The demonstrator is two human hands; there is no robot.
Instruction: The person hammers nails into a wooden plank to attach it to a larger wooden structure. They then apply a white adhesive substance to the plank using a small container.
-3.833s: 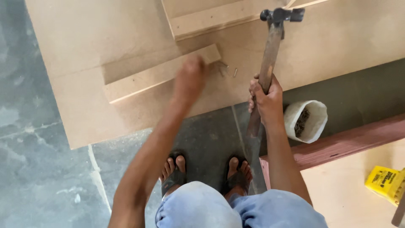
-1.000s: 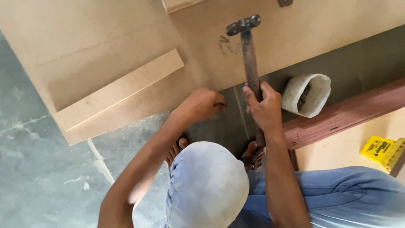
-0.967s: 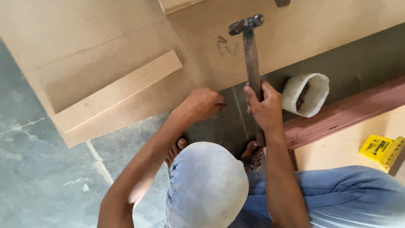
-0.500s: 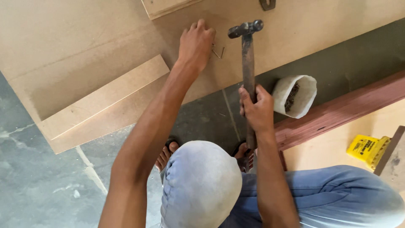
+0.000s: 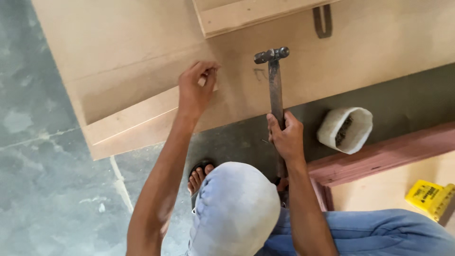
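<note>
Hammer (image 5: 273, 85) first: it lies with its dark metal head resting on the big fibreboard sheet (image 5: 379, 42) and its long worn handle running back toward the person, so the head is parked just right of the left hand, probably ready for a strike. Its head is small and double-ended, round at one end, the steel dull and scuffed.

Around the lower handle the right hand (image 5: 286, 137) is closed in a firm fist, thumb wrapped over, held low on the shaft, a grip that gives reach and swing.

Left of the hammer head, the left hand (image 5: 195, 87) is pinched shut, fingertips bunched against the end of a narrow fibreboard strip (image 5: 142, 121) that lies flat on the sheet. Whether a nail sits between the fingertips is too small to tell. The strip and sheet are the same pale tan, smooth and matte, with clean square edges.

Above the hammer head a thicker light wooden batten (image 5: 256, 14) crosses the sheet, and a dark flat metal piece (image 5: 322, 21) lies beside it.

Right of the hammer handle, on the grey stone floor (image 5: 42, 180), a squat white pot (image 5: 346, 129) stands open and within easy reach, with dark nails inside. Below it runs a reddish-brown board (image 5: 384, 154), and farther right a yellow tool (image 5: 429, 196) rests on another pale panel.
</note>
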